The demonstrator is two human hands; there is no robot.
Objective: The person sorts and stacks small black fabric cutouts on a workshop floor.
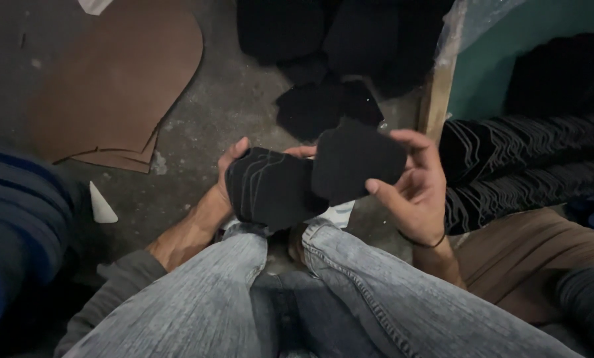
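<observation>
Seated, one person's left hand (227, 179) grips a stack of black fabric cutouts (270, 189); the right hand (416, 189) pinches one single black cutout (356, 162), fingers closed around it.

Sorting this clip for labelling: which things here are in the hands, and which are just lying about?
In hand:
- left hand: fanned stack of black cut pieces
- right hand: single black cut piece

Lying about:
- brown sheet
- loose black pieces on the floor
- stacked black pieces at right
- white cone
</observation>
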